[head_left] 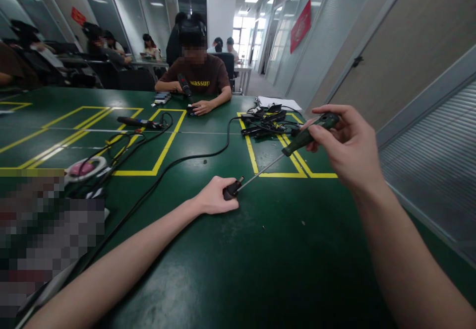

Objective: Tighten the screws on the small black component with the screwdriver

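Screwdriver point(297, 145) (table edge point(420, 217) near)

I see an evenly lit room: ceiling panels point(251, 0) glow overhead and a window point(243, 27) down the corridor blows out white. The table point(282, 249) shows soft glare and faint shadows. Edges bend strongly (wide lens); a pixelated patch point(44, 239) sits lower left.

Dark green tabletop point(282, 249) with yellow line markings; black cable point(178, 163) crosses it, tangled adapters point(269, 123) lie at one o'clock.
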A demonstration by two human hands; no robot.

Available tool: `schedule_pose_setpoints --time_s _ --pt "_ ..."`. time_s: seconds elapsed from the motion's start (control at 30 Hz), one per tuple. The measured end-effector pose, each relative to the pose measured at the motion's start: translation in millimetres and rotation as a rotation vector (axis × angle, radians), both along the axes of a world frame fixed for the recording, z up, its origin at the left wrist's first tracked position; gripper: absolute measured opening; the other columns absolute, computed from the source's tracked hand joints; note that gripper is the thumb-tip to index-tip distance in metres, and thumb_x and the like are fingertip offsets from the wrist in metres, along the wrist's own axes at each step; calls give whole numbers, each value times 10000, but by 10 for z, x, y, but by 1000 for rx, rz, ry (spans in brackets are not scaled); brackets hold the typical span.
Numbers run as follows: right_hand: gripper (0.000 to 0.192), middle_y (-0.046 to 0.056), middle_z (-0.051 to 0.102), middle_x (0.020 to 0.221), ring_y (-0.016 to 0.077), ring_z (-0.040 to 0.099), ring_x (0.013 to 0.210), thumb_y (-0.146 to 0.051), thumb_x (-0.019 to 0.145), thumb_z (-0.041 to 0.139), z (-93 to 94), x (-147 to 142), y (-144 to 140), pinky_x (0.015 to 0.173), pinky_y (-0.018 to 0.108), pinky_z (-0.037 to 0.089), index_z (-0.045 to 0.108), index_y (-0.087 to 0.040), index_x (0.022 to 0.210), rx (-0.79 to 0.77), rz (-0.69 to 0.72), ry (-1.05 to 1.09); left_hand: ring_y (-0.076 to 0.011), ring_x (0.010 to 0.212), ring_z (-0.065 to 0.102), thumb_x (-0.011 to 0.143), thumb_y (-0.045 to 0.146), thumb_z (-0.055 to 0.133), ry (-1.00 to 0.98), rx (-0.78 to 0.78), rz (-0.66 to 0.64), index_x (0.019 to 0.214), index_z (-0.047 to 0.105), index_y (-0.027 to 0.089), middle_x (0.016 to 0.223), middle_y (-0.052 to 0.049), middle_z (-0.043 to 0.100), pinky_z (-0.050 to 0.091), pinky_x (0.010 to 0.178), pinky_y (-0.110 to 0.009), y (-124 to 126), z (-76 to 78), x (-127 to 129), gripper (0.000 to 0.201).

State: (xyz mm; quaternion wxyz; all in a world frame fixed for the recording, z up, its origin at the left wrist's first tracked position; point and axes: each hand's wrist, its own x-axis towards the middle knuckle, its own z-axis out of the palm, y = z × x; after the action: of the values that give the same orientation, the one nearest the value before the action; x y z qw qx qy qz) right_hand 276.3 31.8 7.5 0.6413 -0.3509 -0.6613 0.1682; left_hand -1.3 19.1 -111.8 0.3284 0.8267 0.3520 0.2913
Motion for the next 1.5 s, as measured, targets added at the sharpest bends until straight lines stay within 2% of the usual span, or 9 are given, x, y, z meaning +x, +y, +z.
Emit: schedule_pose_setpoints --time_s 0.2,0.5,0.63,0.87,1.03,1.13,1.23,1.37,1.5 --pt "186 -21 706 759 129 605 494 -287 838 812 -36 -19 -6 441 277 519 711 -267 992 -17 -109 -85 -104 570 377 711 296 533 30 -23 29 731 414 209 633 63 420 289 542 -250 25 33 -13 148" --pt "321 -68 489 572 109 454 458 -455 714 810 83 -64 -117 420 252 341 574 -240 739 -148 -291 -227 -95 576 363 755 331 578 5 -80 61 649 403 203 609 72 360 299 576 -240 36 16 13 241" --pt "306 -74 419 522 99 381 460 -455 711 773 133 -83 -165 435 256 284 568 -230 674 -192 -273 -300 -92 556 354 741 298 554 33 -73 32 629 404 200 583 74 352 305 581 -238 41 9 6 212" --pt "236 -19 566 665 116 448 531 -420 700 756 196 -25 -201 496 283 347 675 -219 794 -257 -154 -361 -95 537 342 745 295 568 103 -40 -14 619 428 199 558 73 367 320 578 -232 45 -10 -9 212" --pt "268 20 680 754 114 477 514 -447 707 788 211 95 -179 460 266 340 712 -222 830 -348 -93 -448 -98 540 339 737 286 568 121 -37 -20 617 430 201 556 71 372 316 572 -230 51 -19 -14 202" --pt "343 12 632 621 129 511 490 -552 784 743 211 99 -176 460 269 357 692 -213 798 -375 -125 -471 -97 540 339 731 285 569 126 -23 -19 614 425 201 555 71 371 319 577 -230 55 -17 -14 204" --pt "374 -27 511 493 114 453 437 -573 819 686 228 45 -204 437 270 308 662 -203 770 -386 -171 -485 -93 535 352 749 317 579 115 -25 -32 606 414 200 555 70 366 315 573 -227 53 -1 -12 248" --pt "356 -21 546 572 111 452 467 -553 780 692 253 -22 -247 452 280 316 659 -198 787 -329 -195 -465 -92 535 359 797 406 592 104 -46 -40 603 414 200 552 67 361 302 560 -223 45 19 -6 335" --pt "367 -17 567 638 112 444 486 -521 742 711 257 -24 -251 466 278 317 699 -191 902 -357 -199 -457 -89 534 321 752 329 551 94 -33 -32 595 391 202 550 69 335 299 560 -225 51 4 -3 257"
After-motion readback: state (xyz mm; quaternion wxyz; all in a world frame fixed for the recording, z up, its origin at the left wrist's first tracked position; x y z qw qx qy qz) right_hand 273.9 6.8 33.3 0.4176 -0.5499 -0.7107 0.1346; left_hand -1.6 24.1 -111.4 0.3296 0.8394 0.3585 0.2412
